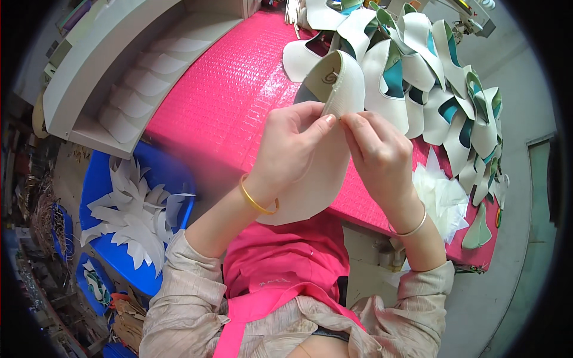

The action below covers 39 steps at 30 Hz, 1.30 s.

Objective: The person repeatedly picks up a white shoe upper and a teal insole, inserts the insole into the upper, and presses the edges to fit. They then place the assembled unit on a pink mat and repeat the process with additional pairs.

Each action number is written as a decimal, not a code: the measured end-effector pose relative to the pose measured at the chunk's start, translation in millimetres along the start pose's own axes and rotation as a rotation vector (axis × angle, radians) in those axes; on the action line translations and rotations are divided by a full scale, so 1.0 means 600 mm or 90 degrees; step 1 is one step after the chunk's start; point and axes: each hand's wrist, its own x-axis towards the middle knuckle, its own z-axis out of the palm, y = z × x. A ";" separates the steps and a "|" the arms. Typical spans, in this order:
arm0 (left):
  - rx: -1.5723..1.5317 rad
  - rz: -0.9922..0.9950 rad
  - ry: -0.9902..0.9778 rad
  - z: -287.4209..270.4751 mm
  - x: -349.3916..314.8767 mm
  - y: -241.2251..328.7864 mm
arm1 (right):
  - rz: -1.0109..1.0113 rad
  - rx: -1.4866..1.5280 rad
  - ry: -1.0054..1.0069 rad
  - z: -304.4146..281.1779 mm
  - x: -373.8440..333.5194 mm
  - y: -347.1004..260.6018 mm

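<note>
In front of me, above the near edge of the pink-covered table [209, 89], I hold up a white shoe upper [350, 89] with a pale green lining. My left hand [290, 143] grips it from the left, the thumb pressed near its middle seam. The fingers of my right hand [380, 149] are closed in a pinch on the same seam, close to the left thumb. Whether something small sits between the right fingertips is too fine to tell. The broad lower part of the upper hangs below my hands, towards my pink apron [286, 250].
Many similar white uppers [382, 104] are heaped at the table's far right. Thin white pieces [440, 200] lie by my right forearm. A blue basin [95, 179] of curved white pieces [137, 209] stands left, below a grey housing [89, 77] holding a row of white pieces.
</note>
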 end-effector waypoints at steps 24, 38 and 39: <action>-0.174 -0.217 -0.075 -0.009 -0.015 -0.039 | 0.266 0.471 -0.322 -0.090 -0.138 -0.049; 0.040 -0.032 -0.041 0.045 -0.046 -0.059 | 0.317 0.147 -0.037 -0.014 -0.097 -0.023; 0.026 -0.043 -0.041 0.047 -0.046 -0.057 | 0.324 0.157 -0.040 -0.013 -0.096 -0.020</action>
